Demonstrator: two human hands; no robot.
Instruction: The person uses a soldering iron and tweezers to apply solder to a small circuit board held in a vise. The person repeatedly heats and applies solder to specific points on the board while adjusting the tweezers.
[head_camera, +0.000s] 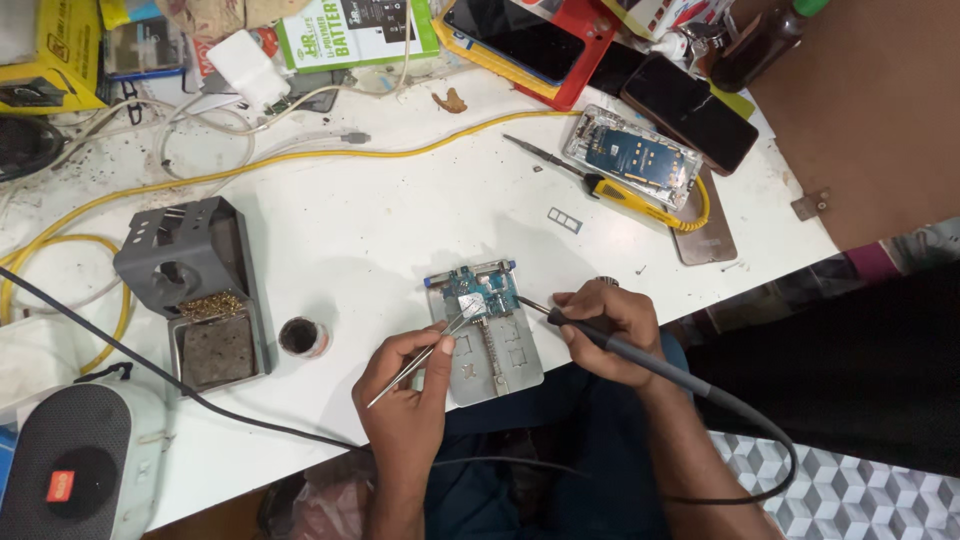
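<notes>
Over circuit board (483, 293) — left hand (408, 398) pinches tweezers (428, 353), right hand (612, 330) holds soldering iron (600, 341).

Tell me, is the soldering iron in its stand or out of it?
Out. The right hand holds the soldering iron at the circuit board; the grey stand sits empty.

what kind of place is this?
Probably a phone repair bench: a soldering iron and tweezers work a circuit board clamped in a metal holder, and an opened phone lies nearby.
</notes>
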